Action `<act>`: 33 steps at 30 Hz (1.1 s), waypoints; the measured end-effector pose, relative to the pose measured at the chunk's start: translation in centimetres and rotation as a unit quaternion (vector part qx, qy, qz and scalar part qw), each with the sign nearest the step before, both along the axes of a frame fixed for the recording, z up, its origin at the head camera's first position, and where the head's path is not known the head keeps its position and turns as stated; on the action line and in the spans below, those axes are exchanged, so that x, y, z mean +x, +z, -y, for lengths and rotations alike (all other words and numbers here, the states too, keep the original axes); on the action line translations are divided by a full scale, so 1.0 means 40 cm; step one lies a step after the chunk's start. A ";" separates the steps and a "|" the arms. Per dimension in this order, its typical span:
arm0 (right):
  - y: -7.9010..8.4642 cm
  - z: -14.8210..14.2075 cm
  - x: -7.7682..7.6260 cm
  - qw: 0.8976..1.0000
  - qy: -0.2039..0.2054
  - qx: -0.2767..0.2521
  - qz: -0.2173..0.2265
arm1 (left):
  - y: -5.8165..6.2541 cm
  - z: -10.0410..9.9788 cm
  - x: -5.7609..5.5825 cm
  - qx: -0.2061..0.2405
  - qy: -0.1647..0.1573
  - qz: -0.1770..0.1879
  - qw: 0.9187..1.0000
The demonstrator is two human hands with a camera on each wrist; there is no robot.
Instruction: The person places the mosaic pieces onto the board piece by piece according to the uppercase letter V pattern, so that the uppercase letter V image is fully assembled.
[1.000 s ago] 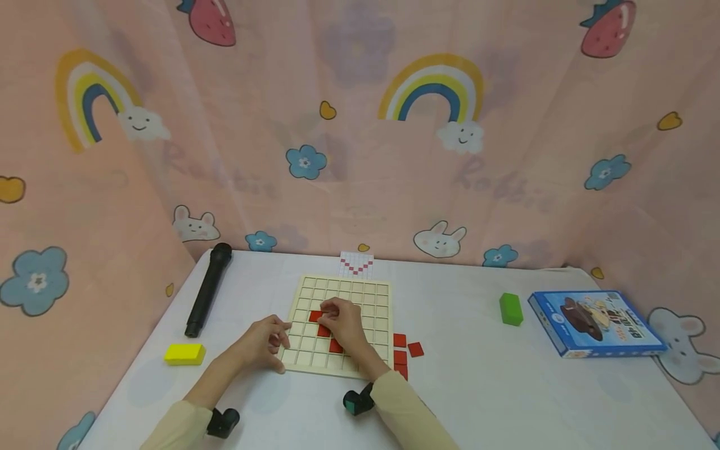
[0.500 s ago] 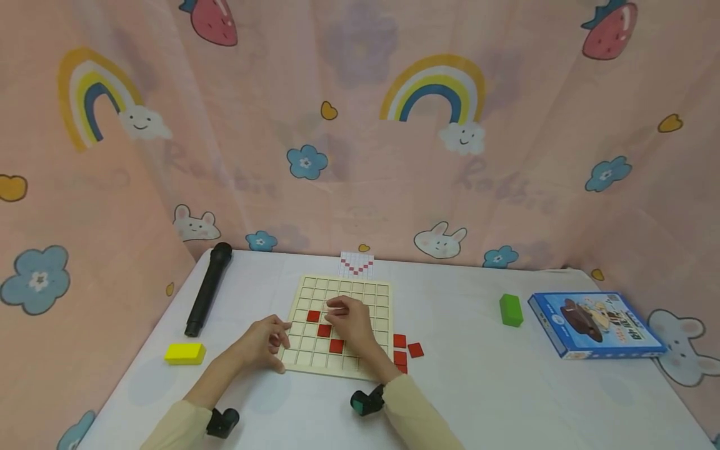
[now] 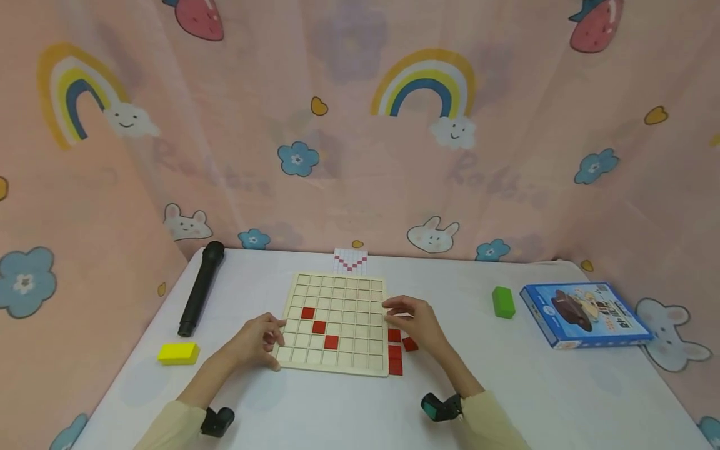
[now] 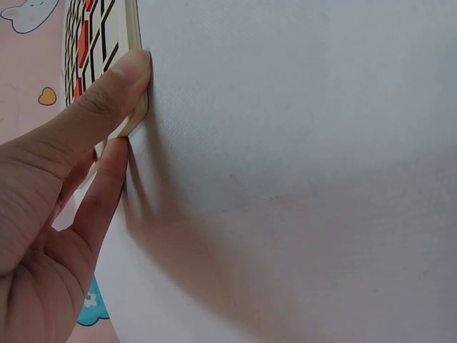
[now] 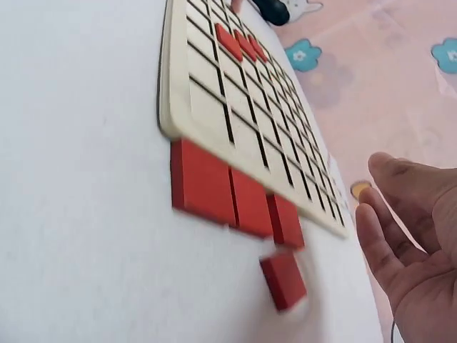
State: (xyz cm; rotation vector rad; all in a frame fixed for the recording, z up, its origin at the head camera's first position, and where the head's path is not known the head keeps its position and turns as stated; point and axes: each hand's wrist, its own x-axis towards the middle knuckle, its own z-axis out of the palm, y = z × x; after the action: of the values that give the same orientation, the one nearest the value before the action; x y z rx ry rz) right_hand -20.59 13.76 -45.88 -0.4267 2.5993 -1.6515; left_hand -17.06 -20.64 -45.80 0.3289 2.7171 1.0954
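A cream grid board (image 3: 357, 306) lies flat on the table, with red square tiles (image 3: 319, 327) in three of its cells, set in a diagonal. My left hand (image 3: 255, 340) holds the board's near left corner; the left wrist view has the thumb (image 4: 107, 93) on its edge and a finger against the side. Past the board's right edge hovers my right hand (image 3: 415, 322), its fingers loosely bent and nothing between them. Several loose red tiles (image 5: 203, 182) lie along that edge, one turned askew and apart from the others.
A card with a red V pattern (image 3: 350, 261) stands behind the board. To the left are a black microphone-shaped object (image 3: 201, 289) and a yellow block (image 3: 178, 354). A green block (image 3: 503, 302) and a blue box (image 3: 585, 314) sit to the right.
My right hand has lifted off the board's middle and moved right, to beside the loose tiles, uncovering the diagonal of red tiles. The left hand stays at the corner.
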 end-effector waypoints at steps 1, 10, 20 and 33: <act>-0.003 -0.026 0.005 1.000 0.000 0.009 0.008 | -0.001 0.001 0.000 -0.001 -0.001 -0.001 1.000; -0.048 -0.174 0.039 0.994 0.066 0.065 0.055 | -0.003 0.014 -0.002 0.007 -0.005 -0.005 1.000; -0.071 -0.164 0.055 0.995 0.023 0.095 0.033 | -0.007 0.010 0.001 0.021 -0.034 -0.015 0.999; -0.063 -0.169 0.044 0.994 0.037 0.090 0.039 | -0.004 0.008 0.005 0.014 -0.019 -0.009 1.000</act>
State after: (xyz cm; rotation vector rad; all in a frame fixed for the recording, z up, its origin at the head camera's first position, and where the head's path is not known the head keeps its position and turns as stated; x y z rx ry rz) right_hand -18.82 20.51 -48.40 -0.4352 2.6110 -1.3673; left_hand -16.87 -20.98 -45.96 0.3942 2.7013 1.1274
